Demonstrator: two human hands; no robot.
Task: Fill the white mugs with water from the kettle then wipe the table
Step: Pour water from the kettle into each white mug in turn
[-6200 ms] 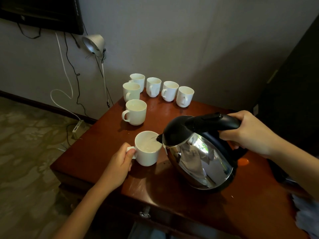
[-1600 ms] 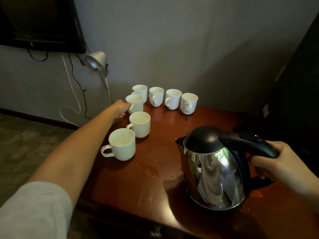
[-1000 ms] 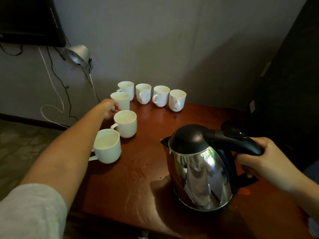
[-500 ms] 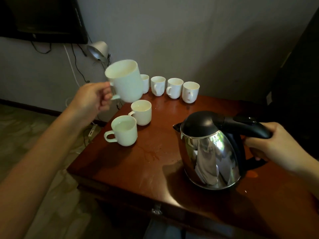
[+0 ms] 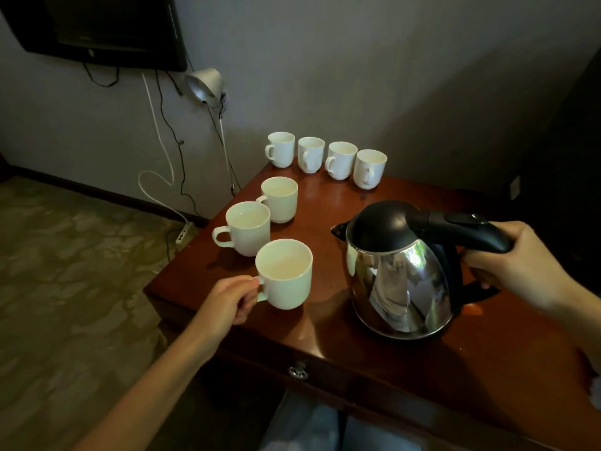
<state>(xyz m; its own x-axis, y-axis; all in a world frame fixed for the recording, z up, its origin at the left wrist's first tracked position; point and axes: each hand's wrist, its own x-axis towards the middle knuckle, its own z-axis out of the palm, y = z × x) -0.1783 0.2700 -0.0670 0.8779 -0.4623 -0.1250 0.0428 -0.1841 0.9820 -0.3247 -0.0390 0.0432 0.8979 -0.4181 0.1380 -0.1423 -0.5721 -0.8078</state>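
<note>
Now left hand (image 5: 227, 299) pinches handle of empty-looking mug (image 5: 284, 275), brought down from mid-air to worktop (image 5: 325, 323) front edge, just left of kettle (image 5: 396, 275); right hand (image 5: 514, 265) grips kettle handle, kettle upright on worktop; third pour likely next; two mugs behind (image 5: 248, 227) look filled; back row of four (image 5: 341, 159) waiting.

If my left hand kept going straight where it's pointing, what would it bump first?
The left hand carries a mug; that would probably reach the back row of mugs first, depth unclear.
</note>
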